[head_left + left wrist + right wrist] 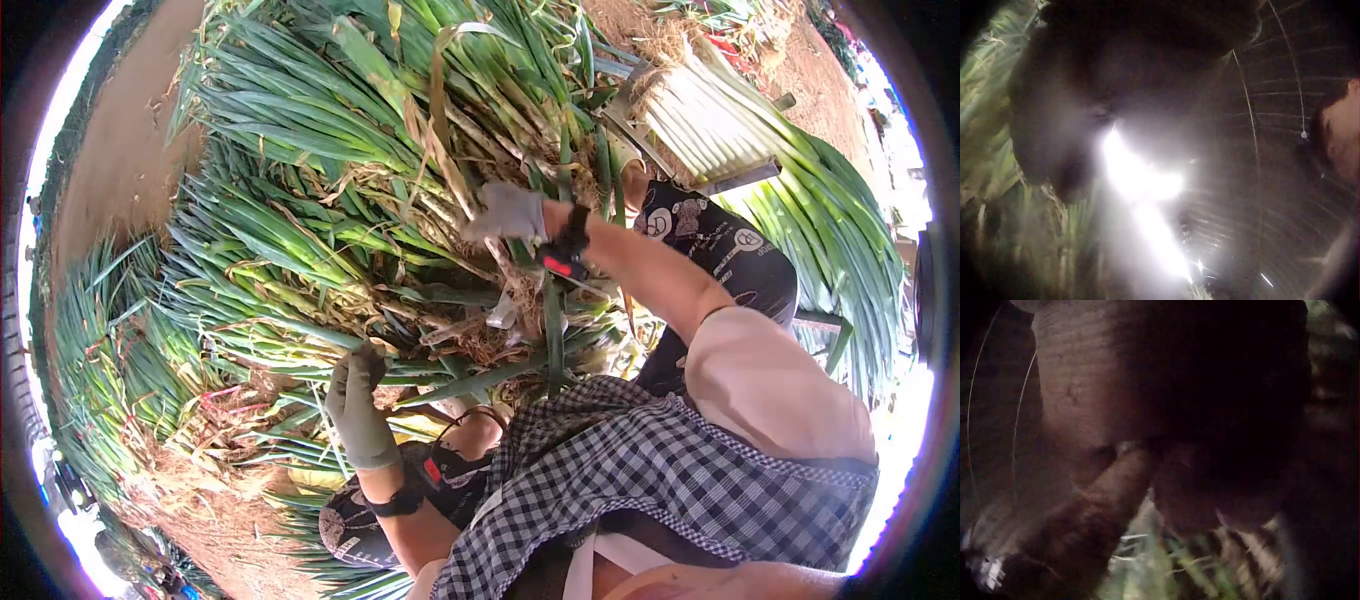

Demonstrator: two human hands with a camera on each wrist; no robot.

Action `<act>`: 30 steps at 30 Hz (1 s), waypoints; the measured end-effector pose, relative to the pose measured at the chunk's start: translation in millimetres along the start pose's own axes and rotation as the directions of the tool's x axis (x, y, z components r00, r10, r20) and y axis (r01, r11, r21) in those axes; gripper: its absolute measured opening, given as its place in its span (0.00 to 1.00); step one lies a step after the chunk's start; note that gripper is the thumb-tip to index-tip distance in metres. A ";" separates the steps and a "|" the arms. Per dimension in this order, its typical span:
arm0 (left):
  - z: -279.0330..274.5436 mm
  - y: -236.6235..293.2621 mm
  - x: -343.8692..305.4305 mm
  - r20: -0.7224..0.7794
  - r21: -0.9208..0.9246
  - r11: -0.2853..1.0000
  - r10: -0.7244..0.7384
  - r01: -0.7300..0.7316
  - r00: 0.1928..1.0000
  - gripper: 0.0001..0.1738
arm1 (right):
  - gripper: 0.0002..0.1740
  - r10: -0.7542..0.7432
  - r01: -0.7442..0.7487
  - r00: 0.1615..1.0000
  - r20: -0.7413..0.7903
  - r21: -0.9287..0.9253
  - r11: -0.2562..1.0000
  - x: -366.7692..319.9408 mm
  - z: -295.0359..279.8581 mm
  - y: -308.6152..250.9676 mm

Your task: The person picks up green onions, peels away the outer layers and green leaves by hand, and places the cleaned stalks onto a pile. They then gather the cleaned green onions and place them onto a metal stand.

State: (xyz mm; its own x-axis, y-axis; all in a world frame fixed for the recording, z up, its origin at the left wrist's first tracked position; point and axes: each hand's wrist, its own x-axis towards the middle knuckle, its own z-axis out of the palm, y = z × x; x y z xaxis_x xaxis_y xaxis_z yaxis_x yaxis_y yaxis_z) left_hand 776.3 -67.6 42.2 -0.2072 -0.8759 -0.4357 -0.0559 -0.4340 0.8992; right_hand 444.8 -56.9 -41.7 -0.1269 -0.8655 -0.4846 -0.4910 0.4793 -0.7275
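My gloved right hand (510, 212) grips the stalk of a large green onion (508, 265) over the pile. Its roots hang below the hand, and its brown, dry outer leaves stick up above it. In the right wrist view the onion stalk (1125, 478) comes out under the dark fingers, with its root end at the lower left. My gloved left hand (362, 410), dark with soil at the fingertips, is raised beside the near edge of the onion pile (290, 250). Its fingers are loosely bent, with no onion seen in them. Glare and shadow blur the left wrist view.
Cleaned white-stalked onions (700, 115) lie on a metal rack (740, 178) at the right, their green leaves trailing down. Another onion heap (120, 370) spreads at the far left. Bare soil (130, 180) shows behind it. The person's patterned trouser legs (730, 240) flank the work.
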 end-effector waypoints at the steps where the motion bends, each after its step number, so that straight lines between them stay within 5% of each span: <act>1: 2.7 3.1 -1.1 0.009 0.009 1.000 -0.005 0.005 1.000 0.17 | 0.29 -0.052 0.055 0.998 -0.037 0.085 0.995 -5.8 17.9 10.9; 3: 5.5 3.8 -1.6 0.041 0.023 1.000 0.015 -0.016 0.999 0.18 | 0.28 -0.109 0.122 0.991 -0.078 0.175 0.977 -23.8 39.7 9.7; 6: 14.2 3.6 -7.6 0.069 0.028 0.997 0.063 -0.065 0.996 0.16 | 0.24 -0.128 0.130 0.942 -0.310 -0.016 0.991 -87.0 50.6 -43.9; 9: 20.2 -0.5 -4.3 -0.008 0.009 0.994 0.105 -0.105 0.994 0.19 | 0.25 -0.164 0.135 0.947 -0.277 -0.120 0.984 -123.5 72.4 -46.3; 11: 24.4 9.2 -9.2 0.040 0.086 0.994 0.061 -0.065 0.997 0.23 | 0.26 -0.322 0.261 0.875 -0.362 -0.206 0.943 -155.6 81.8 -47.0; 14: 49.2 12.3 -27.9 0.212 0.026 0.999 0.041 -0.047 0.976 0.27 | 0.28 -0.316 0.331 0.866 -0.387 -0.028 0.943 -190.9 91.3 -38.6; 16: 67.7 20.1 -44.2 0.324 -0.040 0.997 0.073 -0.064 0.943 0.22 | 0.28 -0.357 0.349 0.875 -0.328 -0.084 0.933 -210.6 92.7 -34.9; 18: 80.8 26.3 -63.2 0.253 -0.156 0.987 0.087 -0.048 0.964 0.15 | 0.24 -0.545 0.486 0.769 -0.333 -0.249 0.838 -226.0 103.7 -33.7; 22: 100.4 24.0 -81.7 0.188 -0.142 0.976 0.190 -0.165 0.964 0.11 | 0.27 -0.428 0.435 0.860 -0.276 -0.039 0.899 -245.2 84.5 -35.7; 24: 107.8 16.9 -97.1 0.118 -0.296 0.949 0.152 -0.111 0.981 0.10 | 0.29 -0.386 0.406 0.892 -0.237 0.041 0.913 -248.1 84.0 -28.5; 25: 103.6 25.9 -111.4 0.163 -0.219 0.976 0.040 -0.003 0.986 0.09 | 0.30 -0.325 0.371 0.894 -0.309 0.103 0.923 -251.5 88.0 -42.5; 30: 83.6 -17.3 -105.0 0.311 0.123 0.989 -0.112 0.077 0.944 0.10 | 0.29 -0.316 0.483 0.751 -0.580 0.158 0.861 -255.5 85.1 -47.7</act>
State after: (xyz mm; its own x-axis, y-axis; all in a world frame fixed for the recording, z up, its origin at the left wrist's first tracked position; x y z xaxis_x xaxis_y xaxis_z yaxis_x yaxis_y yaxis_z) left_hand 717.3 49.5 75.8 -0.4930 -0.7128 -0.4988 -0.1912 -0.4706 0.8614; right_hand 574.0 153.7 75.5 -0.4399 -0.8859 0.1471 -0.3482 0.0172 -0.9373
